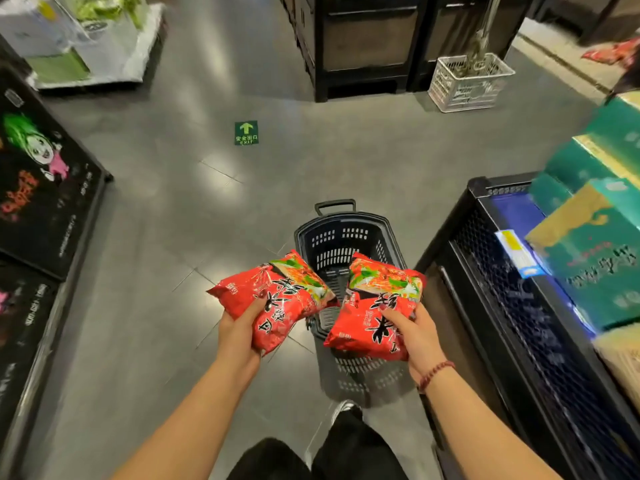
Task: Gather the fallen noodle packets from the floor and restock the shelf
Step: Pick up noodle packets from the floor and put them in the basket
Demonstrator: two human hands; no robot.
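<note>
Red-wrapped left packet (287, 289): a glossy noodle bag with black lettering and a picture of food, held tilted in front of the person, above the floor.
Left hand (239, 336): grips the left packet by its lower edge, thumb pressed on the printed face; the other fingers are curled beneath it, out of sight.
Right packet (377, 292): the same red design, held just beside the left one, their upper corners close but apart. A second layer shows under it; I cannot tell if that is another bag.
Right hand (420, 336): clamps the right packet from its right edge, thumb on top, fingers hidden underneath. A red beaded bracelet (436, 374) circles the wrist.
Basket (332, 237): dark plastic with slotted walls and a handle, standing on the floor below both packets.
Floor (173, 209): grey tiles with a green exit sticker (246, 132) farther ahead.
Shelf (512, 306): black mesh-fronted unit at the right, stacked with green boxes (595, 258).
Third packet (609, 51): red, blurred, lying on a pale surface at the far right, well apart from the hands.
White crate (467, 81): on the floor against a dark unit ahead.
</note>
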